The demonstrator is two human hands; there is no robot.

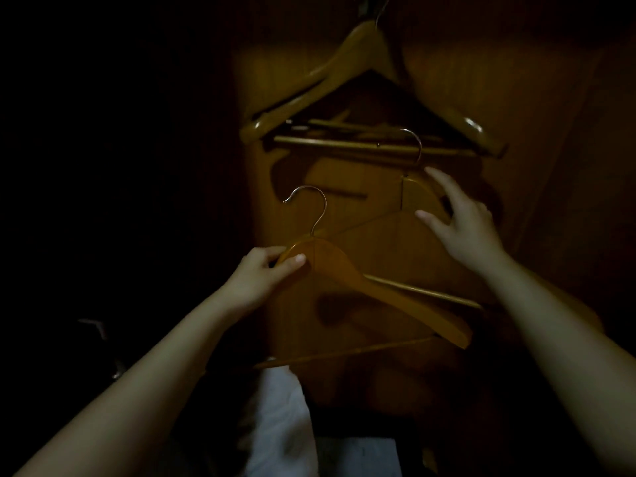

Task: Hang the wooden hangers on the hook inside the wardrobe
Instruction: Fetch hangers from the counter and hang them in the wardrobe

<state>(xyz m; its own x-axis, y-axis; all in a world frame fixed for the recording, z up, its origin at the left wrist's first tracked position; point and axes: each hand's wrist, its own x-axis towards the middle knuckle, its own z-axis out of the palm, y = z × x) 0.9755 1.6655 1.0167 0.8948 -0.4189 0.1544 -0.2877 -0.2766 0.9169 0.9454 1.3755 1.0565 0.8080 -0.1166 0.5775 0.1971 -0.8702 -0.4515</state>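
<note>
Forearms: two bare forearms are reaching up from the lower corners toward a dim wooden wardrobe panel point(361, 187).
White cloth point(285, 414): lying low in the centre, between the forearms, blurred.
Left hand point(265, 270): gripping the front hanger point(378, 290) at its neck, thumb pressing on the near face, the other fingers curling round behind.
Front hanger: being held tilted, its right arm sloping down to the right; its metal hook point(309, 204) is standing free above the hand, touching nothing.
Right hand point(461, 222): reaching up with fingers spread and straight, thumb apart from them; contact with the wood cannot be told.
Second hanger point(413, 194): sitting just beside the right hand's fingertips, its wire hook point(414, 146) rising to the cross bar of the hangers above; whether it is catching on that bar cannot be told.
Hung hangers point(309, 80): hanging at the top of the wardrobe, overlapping, their upper ends disappearing into the dark.
</note>
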